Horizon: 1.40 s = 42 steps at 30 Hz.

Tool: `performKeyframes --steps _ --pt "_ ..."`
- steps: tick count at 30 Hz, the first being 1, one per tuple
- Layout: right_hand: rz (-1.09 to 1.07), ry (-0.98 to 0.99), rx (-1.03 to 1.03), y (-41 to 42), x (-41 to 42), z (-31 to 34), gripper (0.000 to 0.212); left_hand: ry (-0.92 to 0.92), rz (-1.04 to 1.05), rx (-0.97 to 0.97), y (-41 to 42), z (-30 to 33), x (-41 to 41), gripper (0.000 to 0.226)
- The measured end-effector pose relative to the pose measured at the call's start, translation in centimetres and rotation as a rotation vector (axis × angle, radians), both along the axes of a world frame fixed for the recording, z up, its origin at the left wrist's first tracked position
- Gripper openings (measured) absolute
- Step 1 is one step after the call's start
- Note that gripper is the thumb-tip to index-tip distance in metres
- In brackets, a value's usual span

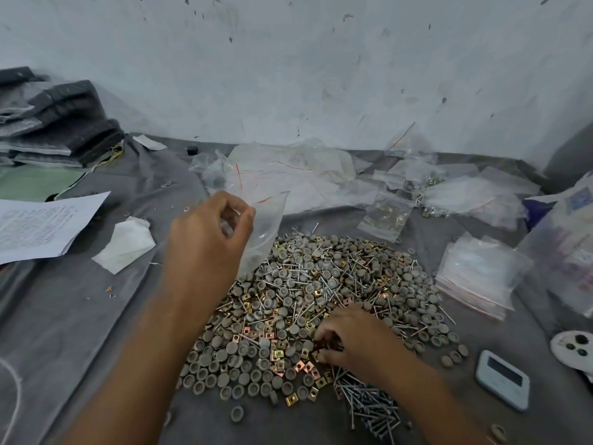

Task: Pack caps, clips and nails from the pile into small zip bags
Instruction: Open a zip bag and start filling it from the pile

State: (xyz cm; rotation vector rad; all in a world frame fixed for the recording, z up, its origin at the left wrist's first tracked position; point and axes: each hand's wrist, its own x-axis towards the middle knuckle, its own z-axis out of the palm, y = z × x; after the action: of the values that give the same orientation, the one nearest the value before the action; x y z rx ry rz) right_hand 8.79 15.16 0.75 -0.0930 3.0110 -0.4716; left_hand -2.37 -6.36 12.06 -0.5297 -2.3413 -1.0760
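So the left hand [208, 232] is up over the far-left edge of the pile [308, 316], thumb and fingertips pinched on the mouth of a small clear zip bag [261, 226] that hangs down toward the caps. The right hand [349, 338] is down in the near part of the pile, fingers curled into a bunch of brass clips [308, 364], pinching some. The whole mix sits mid-way across the grey cloth [96, 316], with loose nails [369, 403] spilling toward the near edge. A stack of empty bags [478, 277] sits by the right edge, a white timer [502, 379] at the near right, and papers [41, 226] by the left edge.
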Motion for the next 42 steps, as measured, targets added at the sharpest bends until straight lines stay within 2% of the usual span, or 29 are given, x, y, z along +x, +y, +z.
performKeyframes --steps 3,7,12,15,18,21,26,34,37,42 --pt "-0.013 0.046 0.071 -0.9 0.1 -0.3 0.030 -0.008 -0.005 -0.097 0.4 -2.2 2.0 0.010" --pt "-0.046 0.060 0.128 -1.6 0.2 -0.7 0.039 -0.063 -0.036 -0.090 1.3 -6.4 4.7 0.002" --pt "0.022 0.020 0.176 -1.2 0.5 -1.0 0.049 -0.169 -0.039 0.033 2.5 -10.4 6.3 0.021" --pt "0.100 0.036 0.151 -1.1 0.3 -0.8 0.044 -0.197 -0.045 0.120 2.9 -12.0 6.2 0.029" --pt "0.116 0.054 0.130 -1.3 0.1 -0.5 0.033 -0.261 -0.036 0.175 3.5 -13.2 6.1 0.023" --pt "0.123 0.057 0.115 -1.3 0.1 -0.5 0.028 -0.289 -0.029 0.166 4.1 -14.2 6.1 0.011" --pt "0.120 0.018 0.064 -1.0 0.1 -0.8 0.024 -0.341 -0.085 0.187 4.7 -15.3 6.0 0.020" --pt "0.084 0.082 0.040 -0.1 0.1 -1.4 0.018 -0.351 -0.088 0.227 4.6 -15.4 5.7 0.008" --pt "0.038 0.079 -0.046 0.6 0.4 -1.3 0.019 -0.353 -0.101 0.244 4.5 -15.4 5.7 0.009" --pt "-0.042 0.118 -0.336 1.3 1.6 0.4 0.015 -0.358 -0.114 0.257 4.5 -15.5 5.7 0.010"
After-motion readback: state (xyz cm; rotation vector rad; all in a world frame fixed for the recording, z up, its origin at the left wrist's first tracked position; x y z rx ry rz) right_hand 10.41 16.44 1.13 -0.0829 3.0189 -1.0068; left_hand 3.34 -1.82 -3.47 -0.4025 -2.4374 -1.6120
